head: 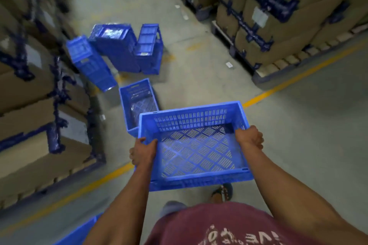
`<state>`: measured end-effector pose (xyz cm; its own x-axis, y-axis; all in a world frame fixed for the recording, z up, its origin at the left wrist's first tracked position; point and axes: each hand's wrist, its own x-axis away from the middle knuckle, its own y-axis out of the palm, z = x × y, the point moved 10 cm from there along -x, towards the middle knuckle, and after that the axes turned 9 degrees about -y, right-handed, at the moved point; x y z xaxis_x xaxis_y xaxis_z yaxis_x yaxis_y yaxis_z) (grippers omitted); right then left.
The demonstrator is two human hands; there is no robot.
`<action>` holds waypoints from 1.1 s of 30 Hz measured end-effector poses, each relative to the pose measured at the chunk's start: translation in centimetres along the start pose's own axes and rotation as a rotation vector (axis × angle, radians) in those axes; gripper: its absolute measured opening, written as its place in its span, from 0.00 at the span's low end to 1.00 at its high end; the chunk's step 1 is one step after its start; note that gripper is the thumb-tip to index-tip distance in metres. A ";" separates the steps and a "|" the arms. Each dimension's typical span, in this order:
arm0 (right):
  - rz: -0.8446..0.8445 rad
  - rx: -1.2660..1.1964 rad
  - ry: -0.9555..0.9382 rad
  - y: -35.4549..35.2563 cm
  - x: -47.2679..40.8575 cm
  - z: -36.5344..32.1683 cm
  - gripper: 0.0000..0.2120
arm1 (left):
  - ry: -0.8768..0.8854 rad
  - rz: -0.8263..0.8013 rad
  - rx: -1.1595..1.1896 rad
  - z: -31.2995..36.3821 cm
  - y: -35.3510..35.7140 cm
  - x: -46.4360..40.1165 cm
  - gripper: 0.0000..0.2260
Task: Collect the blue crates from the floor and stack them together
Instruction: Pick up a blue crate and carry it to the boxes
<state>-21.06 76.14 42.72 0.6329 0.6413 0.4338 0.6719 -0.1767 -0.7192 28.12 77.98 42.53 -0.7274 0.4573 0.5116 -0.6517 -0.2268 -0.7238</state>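
Gripping the two short sides of a blue crate point(196, 145), the left hand point(143, 151) and the right hand point(250, 137) are seen with fingers curled over the rim, thumbs inside. The crate is held in the air in front of the body, above the grey floor point(298, 125), with its open side up and its long walls running between the two hands. It is made of hard plastic; the walls are pierced by rows of small vertical slots and the bottom is a lattice of diagonal ribs.

Just beyond its far left corner a second crate point(137, 95) is standing open on the floor (its bottom looks darker). Further away three more crates are gathered close together: one leaning crate point(89, 63) is tilted, and two upright crates point(129, 49) are set on end, touching. Stacked cardboard boxes point(278, 16) with dark blue corner pieces are seen on both sides, and a yellow line point(288, 83) is painted on the floor.
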 end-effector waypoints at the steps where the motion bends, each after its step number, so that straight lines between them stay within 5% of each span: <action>1: 0.033 -0.030 0.043 -1.1 -0.2 0.6 0.23 | 0.055 -0.029 -0.019 2.4 1.1 -0.2 0.24; 6: 0.153 -0.162 0.219 -5.1 -1.7 4.1 0.24 | 0.228 -0.203 -0.060 11.0 8.2 -3.9 0.22; 18: 0.577 -0.482 0.619 -11.5 3.3 11.6 0.21 | 0.837 -0.659 -0.327 34.5 21.8 9.0 0.12; 21: 0.700 -0.559 0.699 -12.4 6.3 14.0 0.19 | 0.934 -0.779 -0.384 36.9 25.0 15.0 0.04; 33: 1.047 -0.774 0.937 -16.7 15.5 29.2 0.12 | 1.176 -1.059 -0.552 35.3 39.2 42.1 0.09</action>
<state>-33.69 110.85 45.66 0.7233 -0.6101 0.3234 -0.3489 -0.7270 -0.5914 -35.59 57.95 52.05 0.6654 0.6097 0.4307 -0.3818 0.7737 -0.5055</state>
